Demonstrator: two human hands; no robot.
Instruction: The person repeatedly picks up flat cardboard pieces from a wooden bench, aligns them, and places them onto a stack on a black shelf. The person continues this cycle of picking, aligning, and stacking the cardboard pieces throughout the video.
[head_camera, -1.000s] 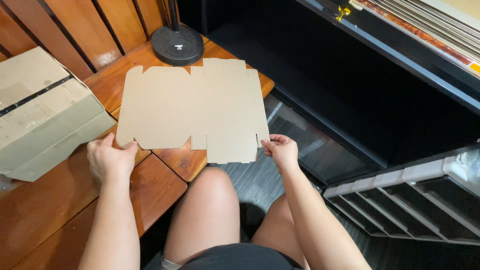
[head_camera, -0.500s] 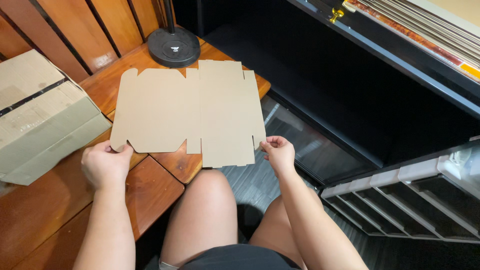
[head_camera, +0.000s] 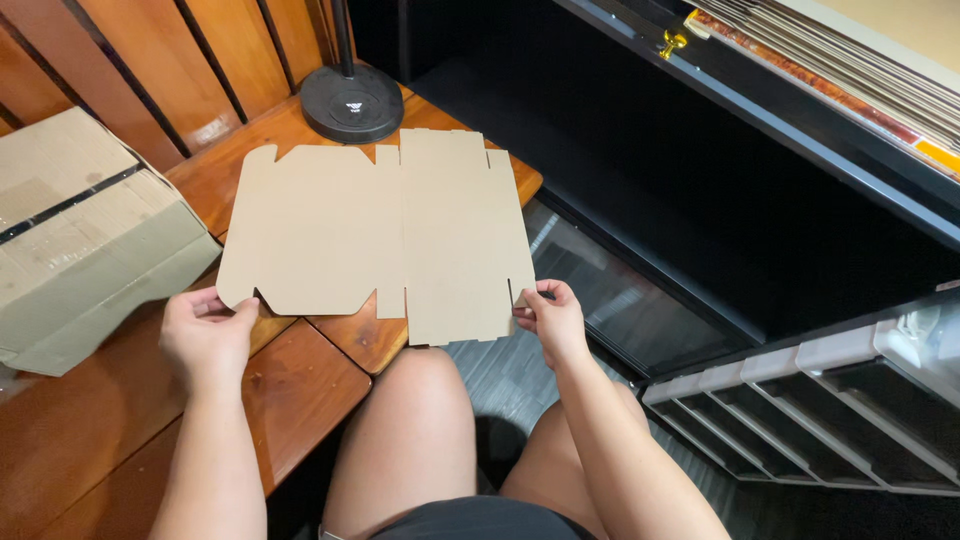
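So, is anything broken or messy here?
Nothing looks broken or spilled. The flat cardboard sheet hangs partly off the wooden table, held at its near corners by the left hand and right hand. The taped box sits askew.

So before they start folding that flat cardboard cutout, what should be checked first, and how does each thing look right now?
1. Left hand has a grip on the near left corner of the flat cardboard blank: ok.
2. Right hand pinches the near right edge: ok.
3. Blank lies flat and unfolded: ok.
4. Blank fully supported by the wooden table: not ok, its right part overhangs the edge.
5. Blank clear of the black round stand base: cannot tell, the far edge lies very near it.
6. Taped cardboard box apart from the blank: ok.
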